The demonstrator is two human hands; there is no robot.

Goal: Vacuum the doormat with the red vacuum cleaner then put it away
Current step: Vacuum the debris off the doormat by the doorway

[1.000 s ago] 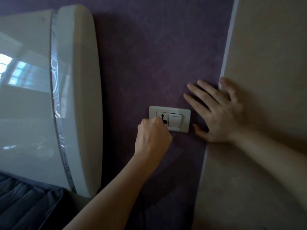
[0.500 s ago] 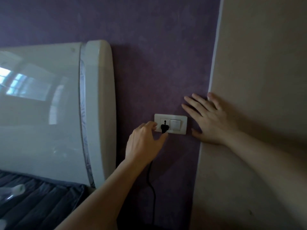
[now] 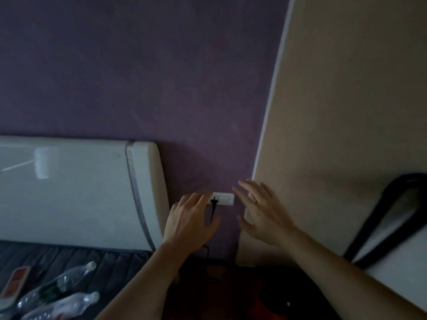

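Observation:
A black plug (image 3: pixel 214 201) sits in the white wall socket plate (image 3: pixel 225 199) on the purple wall, and its black cord (image 3: pixel 212 215) hangs down behind my left hand. My left hand (image 3: pixel 189 220) hovers just left of the socket, fingers spread, holding nothing. My right hand (image 3: pixel 261 211) is open too, off the wall just right of the plate. A dark reddish shape low in the shadow (image 3: pixel 265 294) may be the red vacuum cleaner; it is too dark to tell. No doormat is in view.
A glossy white headboard (image 3: pixel 76 192) stands left of the socket above a dark quilted mattress (image 3: pixel 69 259). Empty plastic bottles (image 3: pixel 57 289) and a remote (image 3: pixel 13 282) lie on the mattress. A beige wall (image 3: pixel 346 112) is on the right, with a black strap (image 3: pixel 379 218).
My left hand let go of the plug and drew back, fingers opening. My right hand lifted off the wall. The view pulled away from the wall, showing the mattress and bottles.

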